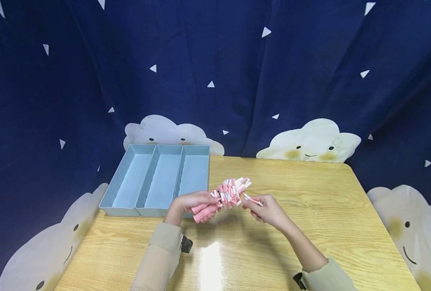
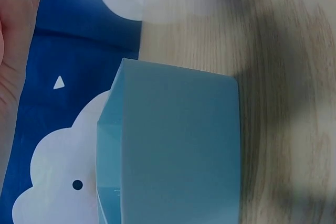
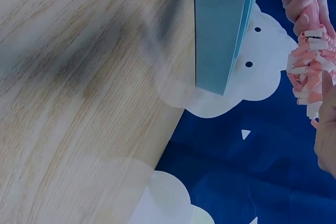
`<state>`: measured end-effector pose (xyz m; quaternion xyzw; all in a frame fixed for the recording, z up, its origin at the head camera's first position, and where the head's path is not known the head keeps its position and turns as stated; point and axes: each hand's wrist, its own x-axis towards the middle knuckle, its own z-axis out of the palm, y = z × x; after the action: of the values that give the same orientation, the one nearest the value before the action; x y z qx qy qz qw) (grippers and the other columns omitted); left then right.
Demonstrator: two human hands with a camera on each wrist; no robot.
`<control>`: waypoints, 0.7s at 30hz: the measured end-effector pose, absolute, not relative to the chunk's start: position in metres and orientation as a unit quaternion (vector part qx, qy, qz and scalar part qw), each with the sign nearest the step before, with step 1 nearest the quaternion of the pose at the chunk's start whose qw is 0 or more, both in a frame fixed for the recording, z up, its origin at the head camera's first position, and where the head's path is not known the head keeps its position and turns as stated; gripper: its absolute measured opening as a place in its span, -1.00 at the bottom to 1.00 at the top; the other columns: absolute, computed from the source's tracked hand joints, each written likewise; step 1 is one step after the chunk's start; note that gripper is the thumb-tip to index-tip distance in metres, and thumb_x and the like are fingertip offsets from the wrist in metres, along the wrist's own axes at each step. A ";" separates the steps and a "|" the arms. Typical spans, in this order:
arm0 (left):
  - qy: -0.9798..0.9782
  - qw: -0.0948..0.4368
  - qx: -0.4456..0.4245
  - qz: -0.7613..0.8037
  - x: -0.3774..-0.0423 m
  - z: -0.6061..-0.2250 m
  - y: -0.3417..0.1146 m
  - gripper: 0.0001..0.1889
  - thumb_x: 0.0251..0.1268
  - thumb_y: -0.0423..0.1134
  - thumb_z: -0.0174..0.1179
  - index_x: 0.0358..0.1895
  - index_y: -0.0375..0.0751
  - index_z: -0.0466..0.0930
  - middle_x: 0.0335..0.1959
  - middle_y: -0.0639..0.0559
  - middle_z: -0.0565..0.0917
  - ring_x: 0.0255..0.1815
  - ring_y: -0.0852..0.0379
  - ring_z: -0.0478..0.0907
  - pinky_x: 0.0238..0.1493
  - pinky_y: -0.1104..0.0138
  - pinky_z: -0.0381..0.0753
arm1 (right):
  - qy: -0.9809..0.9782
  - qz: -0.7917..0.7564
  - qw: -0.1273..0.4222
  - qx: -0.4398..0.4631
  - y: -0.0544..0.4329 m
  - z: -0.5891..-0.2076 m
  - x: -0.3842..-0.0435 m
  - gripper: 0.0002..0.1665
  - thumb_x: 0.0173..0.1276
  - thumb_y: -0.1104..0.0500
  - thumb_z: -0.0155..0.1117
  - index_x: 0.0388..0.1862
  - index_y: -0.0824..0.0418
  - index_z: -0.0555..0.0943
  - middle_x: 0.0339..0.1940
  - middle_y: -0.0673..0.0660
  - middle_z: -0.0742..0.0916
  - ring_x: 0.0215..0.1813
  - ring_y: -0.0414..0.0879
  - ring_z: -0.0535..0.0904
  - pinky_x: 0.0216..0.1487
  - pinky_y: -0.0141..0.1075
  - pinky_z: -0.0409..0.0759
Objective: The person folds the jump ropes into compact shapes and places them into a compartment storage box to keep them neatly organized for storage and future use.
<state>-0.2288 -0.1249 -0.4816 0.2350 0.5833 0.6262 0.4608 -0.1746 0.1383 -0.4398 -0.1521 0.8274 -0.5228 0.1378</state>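
A beaded jump rope [image 1: 230,192] in pink and white is bundled into a thick wad above the table. My left hand [image 1: 197,200] grips its pink handles [image 1: 205,213], which stick out at the lower left of the wad. At the right side, my right hand [image 1: 268,210] pinches a beaded length of the rope that comes out of the bundle. The right wrist view shows the wad [image 3: 310,66] between both hands at its right edge. Only part of the left hand [image 2: 13,40] appears in the left wrist view, without the rope.
A light blue tray [image 1: 139,211] with three long compartments stands on the left of the wooden table [image 1: 310,226], beside my left hand. Behind the table hangs a dark blue curtain [image 1: 237,101] with clouds and white triangles.
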 end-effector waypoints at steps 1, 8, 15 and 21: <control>0.583 0.461 0.234 0.627 -0.229 -0.482 -0.125 -0.67 0.39 -0.16 -0.15 -0.40 -0.28 0.51 -0.67 0.00 0.51 -0.72 0.20 0.47 -0.67 0.40 0.51 | 0.824 -0.526 0.139 -0.155 0.139 -0.440 -0.174 -0.60 0.35 -0.01 0.09 -0.35 0.31 0.65 -0.83 -0.03 0.41 -0.80 -0.30 0.19 -0.77 -0.50 0.13; 0.585 0.460 0.224 0.629 -0.229 -0.482 -0.125 -0.68 0.38 -0.15 -0.13 -0.38 -0.29 0.50 -0.68 0.01 0.51 -0.72 0.20 0.47 -0.67 0.40 0.51 | 0.759 -0.572 0.244 -0.192 0.143 -0.431 -0.171 -0.52 0.50 0.08 -0.20 -0.02 0.49 0.45 -0.64 0.02 0.41 -0.65 -0.30 0.21 -0.65 -0.50 0.12; 0.582 0.468 0.224 0.627 -0.229 -0.484 -0.126 -0.61 0.38 -0.14 -0.13 -0.31 -0.53 0.40 -0.67 0.00 0.51 -0.74 0.21 0.47 -0.68 0.40 0.50 | 0.734 -0.587 0.296 -0.168 0.142 -0.426 -0.170 -0.51 0.51 0.08 -0.25 0.02 0.51 0.39 -0.56 0.00 0.43 -0.57 -0.31 0.24 -0.58 -0.52 0.19; 0.582 0.468 0.226 0.625 -0.229 -0.483 -0.126 -0.68 0.38 -0.14 -0.14 -0.33 -0.33 0.48 -0.67 0.01 0.50 -0.74 0.21 0.44 -0.69 0.39 0.49 | 0.788 -0.551 0.224 -0.159 0.141 -0.427 -0.169 -0.51 0.48 0.02 -0.14 -0.24 0.42 0.55 -0.64 -0.02 0.42 -0.62 -0.29 0.22 -0.59 -0.50 0.21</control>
<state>-0.2285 -0.1258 -0.4830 0.2256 0.5825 0.6252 0.4679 -0.1695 0.1412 -0.4265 -0.1586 0.7882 -0.5509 0.2238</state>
